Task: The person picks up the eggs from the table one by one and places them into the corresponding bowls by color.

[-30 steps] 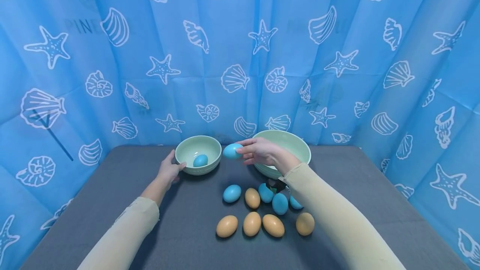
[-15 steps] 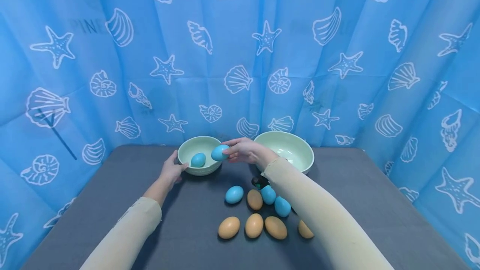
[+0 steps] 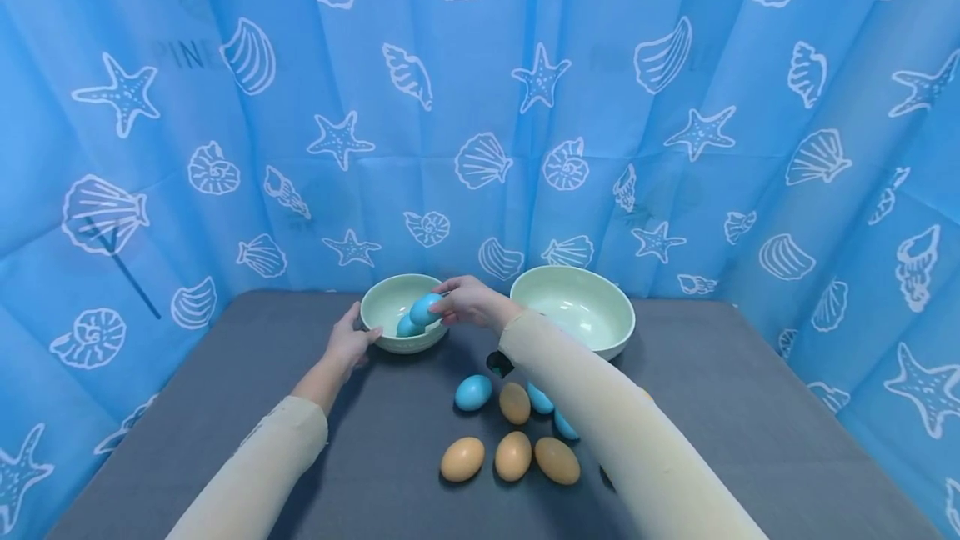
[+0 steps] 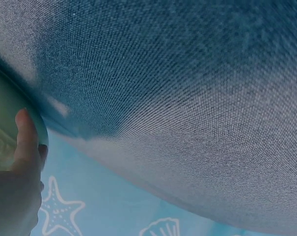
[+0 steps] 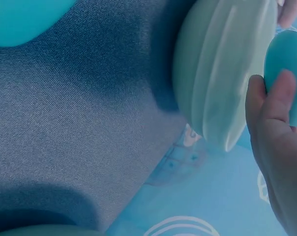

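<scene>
In the head view, the smaller pale green bowl [image 3: 405,345] stands at the back left. My left hand [image 3: 352,342] grips its left side, thumb at the rim; the left wrist view shows the hand [image 4: 23,167] against the bowl's outer wall [image 4: 3,115]. Over the bowl's right rim, my right hand [image 3: 471,303] pinches a blue egg [image 3: 426,308] between thumb and fingers. Another blue egg [image 3: 407,327] lies inside, partly covered by the held one. The right wrist view has the held egg [image 5: 281,54] beside the bowl [image 5: 219,73].
A larger pale green bowl [image 3: 558,294] stands to the right. In front lie several brown eggs [image 3: 462,459] and blue eggs [image 3: 473,392], some behind my right sleeve [image 3: 600,407]. A small black object [image 3: 498,363] shows under that forearm. A blue shell-print curtain [image 3: 480,107] hangs behind the grey table [image 3: 375,457].
My right hand has carried the blue egg leftward from between the bowls to over the smaller bowl. The left hand keeps its grip on that bowl. The view has shifted slightly.
</scene>
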A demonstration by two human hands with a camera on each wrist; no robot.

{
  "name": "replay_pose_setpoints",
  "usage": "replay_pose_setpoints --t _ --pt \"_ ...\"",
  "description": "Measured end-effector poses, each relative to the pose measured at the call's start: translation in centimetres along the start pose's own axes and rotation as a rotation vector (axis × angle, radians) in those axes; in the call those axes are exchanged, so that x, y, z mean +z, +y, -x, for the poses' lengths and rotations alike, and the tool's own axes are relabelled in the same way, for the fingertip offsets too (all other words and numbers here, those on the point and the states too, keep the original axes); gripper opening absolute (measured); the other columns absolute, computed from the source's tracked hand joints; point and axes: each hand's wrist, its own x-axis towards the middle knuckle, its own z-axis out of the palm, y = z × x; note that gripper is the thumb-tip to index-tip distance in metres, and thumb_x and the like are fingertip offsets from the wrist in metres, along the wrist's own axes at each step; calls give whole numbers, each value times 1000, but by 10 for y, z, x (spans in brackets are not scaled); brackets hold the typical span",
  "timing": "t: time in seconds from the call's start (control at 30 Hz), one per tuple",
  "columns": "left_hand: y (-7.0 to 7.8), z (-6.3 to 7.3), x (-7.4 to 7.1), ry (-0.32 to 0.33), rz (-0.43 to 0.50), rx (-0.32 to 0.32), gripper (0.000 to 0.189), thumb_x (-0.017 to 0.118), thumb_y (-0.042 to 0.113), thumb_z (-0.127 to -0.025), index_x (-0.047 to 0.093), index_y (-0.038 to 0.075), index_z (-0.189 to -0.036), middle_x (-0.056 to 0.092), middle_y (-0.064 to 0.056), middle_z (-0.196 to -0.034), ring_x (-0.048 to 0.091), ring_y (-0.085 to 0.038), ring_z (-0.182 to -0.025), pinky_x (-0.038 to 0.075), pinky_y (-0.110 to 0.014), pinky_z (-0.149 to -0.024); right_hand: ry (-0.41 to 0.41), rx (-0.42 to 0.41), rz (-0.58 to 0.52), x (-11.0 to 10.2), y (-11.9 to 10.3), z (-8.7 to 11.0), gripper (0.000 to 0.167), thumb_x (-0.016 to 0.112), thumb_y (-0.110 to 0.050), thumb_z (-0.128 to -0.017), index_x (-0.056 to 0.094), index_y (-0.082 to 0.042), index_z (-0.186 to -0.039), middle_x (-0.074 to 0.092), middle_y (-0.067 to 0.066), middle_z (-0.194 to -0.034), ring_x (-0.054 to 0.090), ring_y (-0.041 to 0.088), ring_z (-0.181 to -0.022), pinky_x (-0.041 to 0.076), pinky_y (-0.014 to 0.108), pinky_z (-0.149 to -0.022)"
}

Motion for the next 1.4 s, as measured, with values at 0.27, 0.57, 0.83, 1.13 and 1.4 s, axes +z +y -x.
replay_pose_setpoints --t 0.27,0.57,0.83,1.13,1.4 --pt "0 1 0 2 14 8 74 52 2 -100 6 8 -157 2 -20 -161 14 -45 -142 40 -61 -99 -3 20 70 11 3 -13 40 67 1 -90 59 3 -129 60 10 -108 58 16 -76 55 31 -79" --pt "-2 0 2 30 10 15 73 53 2 -99 8 7 -157 4 -21 -161 18 -45 -141 42 -58 -99 -20 -17 199 21 3 -20 40 70 -1 -88 60 6 -126 64 11 -102 59 15 -69 56 30 -72" --pt "-2 1 3 37 17 31 72 52 1 -99 9 6 -156 6 -22 -160 17 -45 -142 42 -59 -99 33 -1 341 33 5 -24 41 76 -10 -85 64 4 -122 67 14 -106 63 22 -90 55 35 -76" --pt "-2 1 4 28 42 33 73 52 -2 -98 9 6 -156 3 -23 -160 15 -47 -141 42 -60 -98 89 -5 562 39 7 -32 36 78 -9 -84 69 1 -117 68 12 -109 53 16 -63 46 26 -51" --pt "-2 2 2 21 46 53 73 51 -3 -98 8 5 -156 2 -23 -160 16 -48 -141 43 -60 -97 2 -56 265 26 5 -15 39 65 3 -90 59 7 -129 66 19 -117 67 25 -96 56 39 -79"
